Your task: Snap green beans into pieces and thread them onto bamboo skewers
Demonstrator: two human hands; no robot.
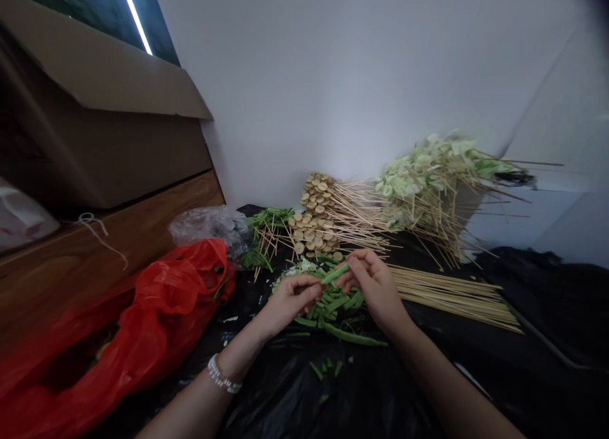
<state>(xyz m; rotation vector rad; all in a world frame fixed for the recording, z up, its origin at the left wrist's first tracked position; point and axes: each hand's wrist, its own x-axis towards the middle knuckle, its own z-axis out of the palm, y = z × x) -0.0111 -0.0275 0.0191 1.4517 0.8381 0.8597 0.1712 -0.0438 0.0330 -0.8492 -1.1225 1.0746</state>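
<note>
Black plastic sheeting [361, 394] covers the work surface. The right hand [373, 287] pinches one end of a green bean [335, 273] between its fingertips [354, 259], while the left hand [290, 299], a beaded bracelet [221, 374] on its wrist, curls its fingers [304, 290] together at the other end, though that grip is partly hidden. Directly beneath the fingers lies a heap of cut green beans [333, 309]; bare bamboo skewers [447, 296] lie to their right, a red plastic bag [157, 318] to their left, and skewered pale rounds [314, 217] just beyond them.
</note>
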